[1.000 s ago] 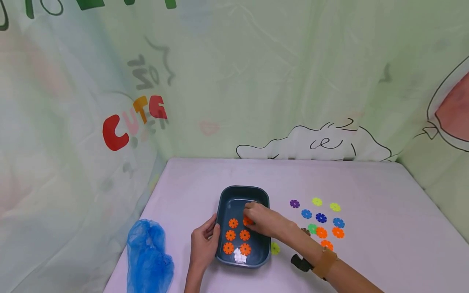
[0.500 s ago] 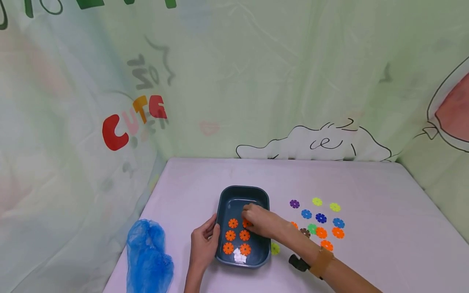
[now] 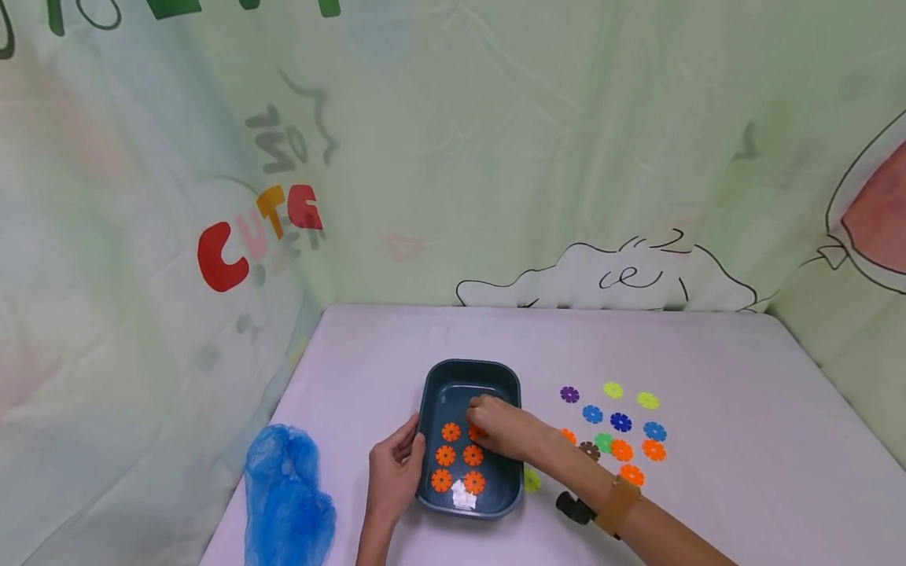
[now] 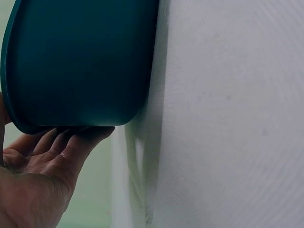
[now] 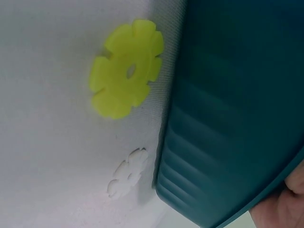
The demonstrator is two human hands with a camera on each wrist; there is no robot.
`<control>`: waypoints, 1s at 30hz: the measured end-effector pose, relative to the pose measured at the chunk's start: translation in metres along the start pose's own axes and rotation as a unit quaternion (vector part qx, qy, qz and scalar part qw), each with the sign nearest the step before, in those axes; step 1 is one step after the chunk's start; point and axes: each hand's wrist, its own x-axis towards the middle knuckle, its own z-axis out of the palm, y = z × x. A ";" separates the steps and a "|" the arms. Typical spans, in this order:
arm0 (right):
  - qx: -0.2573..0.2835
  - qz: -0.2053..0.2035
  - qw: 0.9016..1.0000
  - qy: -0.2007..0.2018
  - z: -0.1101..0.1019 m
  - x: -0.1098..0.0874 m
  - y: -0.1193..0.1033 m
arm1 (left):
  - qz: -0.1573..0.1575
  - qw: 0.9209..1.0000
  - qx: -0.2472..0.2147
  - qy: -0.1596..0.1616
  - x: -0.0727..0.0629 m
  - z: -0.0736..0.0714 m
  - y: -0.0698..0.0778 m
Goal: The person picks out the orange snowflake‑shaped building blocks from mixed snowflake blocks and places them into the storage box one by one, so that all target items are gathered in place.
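Note:
A dark teal rectangular tray (image 3: 433, 393) stands on the table. My left hand (image 3: 393, 470) grips its left side, thumb at the rim; in the left wrist view the fingers (image 4: 78, 147) lie against the outer wall. My right hand (image 3: 506, 428) reaches over the right rim, its curled fingers pinching an orange flower-shaped disc (image 3: 476, 433), mostly hidden beneath them. Other orange flower discs (image 3: 445, 455) lie in two columns on the tray floor. Part of the right hand shows at the corner of the right wrist view, past the tray wall (image 5: 223, 118).
Right of the tray lie several loose flower discs (image 3: 620, 422) in purple, yellow, blue, green, brown and orange. A yellow-green disc (image 5: 127, 69) and a white disc (image 5: 128, 175) lie close beside the tray wall. A crumpled blue plastic bag (image 3: 289, 495) sits at the table's left edge.
The right hand has shifted slightly left and down within the tray, and its forearm has moved left, uncovering more of the brown disc and an orange one. The left hand stays put.

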 end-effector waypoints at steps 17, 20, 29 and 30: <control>-0.011 -0.001 1.000 -0.005 0.004 0.003 0.001 | -0.004 1.000 -0.003 -0.004 0.000 0.000 0.001; -0.014 -0.004 1.000 -0.002 0.004 0.003 0.001 | -0.004 1.000 -0.005 -0.004 0.000 0.000 0.001; -0.014 -0.003 1.000 0.005 0.003 0.002 0.000 | 0.000 1.000 -0.005 -0.002 0.000 0.000 0.000; -0.013 -0.003 1.000 0.006 0.002 0.002 0.000 | 0.000 1.000 -0.004 -0.002 0.000 0.000 0.000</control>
